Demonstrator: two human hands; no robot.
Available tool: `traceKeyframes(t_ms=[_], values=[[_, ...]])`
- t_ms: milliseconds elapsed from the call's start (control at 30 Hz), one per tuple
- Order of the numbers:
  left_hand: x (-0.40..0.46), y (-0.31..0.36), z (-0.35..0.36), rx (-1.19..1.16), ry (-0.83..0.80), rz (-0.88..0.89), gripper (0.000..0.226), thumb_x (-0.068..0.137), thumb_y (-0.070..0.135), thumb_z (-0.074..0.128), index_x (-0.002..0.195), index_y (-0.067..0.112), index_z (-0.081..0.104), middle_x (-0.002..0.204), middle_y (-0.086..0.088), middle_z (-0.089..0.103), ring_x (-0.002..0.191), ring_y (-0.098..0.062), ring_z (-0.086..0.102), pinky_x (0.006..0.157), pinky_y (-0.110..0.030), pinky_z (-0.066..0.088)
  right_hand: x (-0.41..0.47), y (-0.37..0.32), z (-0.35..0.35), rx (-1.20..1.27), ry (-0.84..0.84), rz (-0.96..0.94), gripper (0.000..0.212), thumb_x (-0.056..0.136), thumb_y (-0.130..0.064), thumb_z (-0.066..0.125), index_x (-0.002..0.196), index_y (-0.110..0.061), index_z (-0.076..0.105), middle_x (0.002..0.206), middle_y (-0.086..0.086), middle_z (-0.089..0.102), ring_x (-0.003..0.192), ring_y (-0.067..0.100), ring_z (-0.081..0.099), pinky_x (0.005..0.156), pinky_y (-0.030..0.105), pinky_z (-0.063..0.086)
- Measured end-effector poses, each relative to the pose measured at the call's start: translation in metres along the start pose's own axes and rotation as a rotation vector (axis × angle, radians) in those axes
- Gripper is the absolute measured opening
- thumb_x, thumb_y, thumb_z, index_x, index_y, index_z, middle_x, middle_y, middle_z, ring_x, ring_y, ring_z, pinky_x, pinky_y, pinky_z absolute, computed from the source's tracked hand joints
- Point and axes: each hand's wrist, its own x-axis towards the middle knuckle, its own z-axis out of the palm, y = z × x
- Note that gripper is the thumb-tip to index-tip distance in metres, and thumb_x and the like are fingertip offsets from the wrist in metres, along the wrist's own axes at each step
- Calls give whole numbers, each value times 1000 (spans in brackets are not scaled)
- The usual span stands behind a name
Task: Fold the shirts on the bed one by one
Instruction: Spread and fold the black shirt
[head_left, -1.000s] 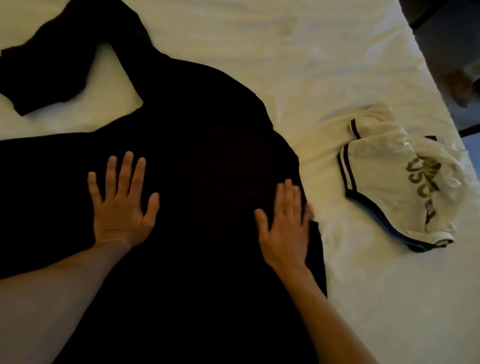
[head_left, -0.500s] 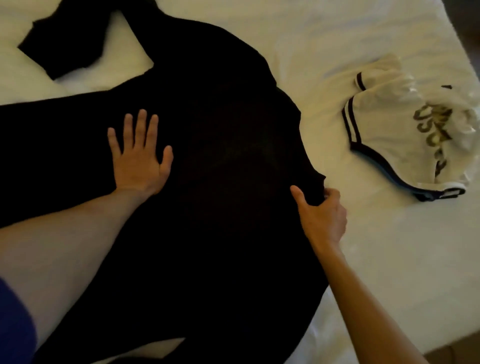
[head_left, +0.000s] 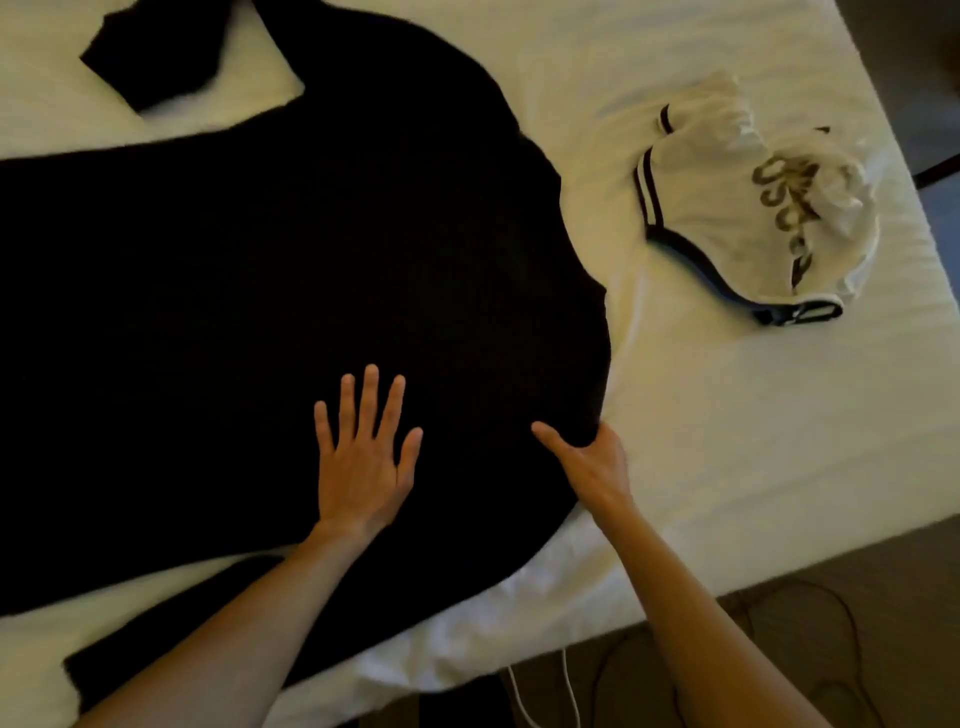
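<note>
The left hand (head_left: 363, 467) lies flat on the black shirt (head_left: 270, 291), fingers straight and spread, palm down, pressing the cloth against the bed (head_left: 753, 441). Just to its right, the right hand (head_left: 592, 460) grips the shirt's right edge: the thumb lies on top of the cloth, pointing toward the left hand, while the fingers go out of sight under the hem. The two hands sit near each other, apart, both on the near right part of the shirt. The black shirt spreads out beyond and to the left of both hands, covering most of the bed in view; one sleeve (head_left: 156, 57) reaches away far beyond the left hand, and another strip of black cloth (head_left: 171, 639) lies beneath the left forearm. Beyond the right hand and further right, well apart from the black shirt, a white shirt (head_left: 753, 208) with dark trim and gold lettering lies crumpled on the sheet. Below the right forearm, past the bed's edge, a white cable (head_left: 569, 691) and a dark cable (head_left: 831, 618) lie on the floor (head_left: 857, 649).
</note>
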Motion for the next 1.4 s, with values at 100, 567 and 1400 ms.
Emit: traceKeyframes(t_ms=[100,567,1400], values=[[-24,-1,0,-3,-32,0,65,102,57,13,159,30,2,167,-4,-4,154,-26,-7,122,-57,1,-12,35,-9,-54,179,-4,38,90,-40,69,105,-5,72,97,11,74,95,29,69,78,39,56],[-78,-113,-30,1,-193,162,86,89,80,30,158,37,1,167,2,-10,153,-20,-10,121,-47,-5,-115,52,135,-1066,-336,-1086,110,68,-92,43,156,-28,24,166,2,12,153,30,0,105,79,10],[-131,-232,-84,44,-211,190,88,80,9,77,152,26,28,159,1,33,148,-23,25,118,-44,32,-127,53,91,-1068,-147,-1101,55,83,-18,51,137,-24,58,154,9,40,144,33,33,114,57,31]])
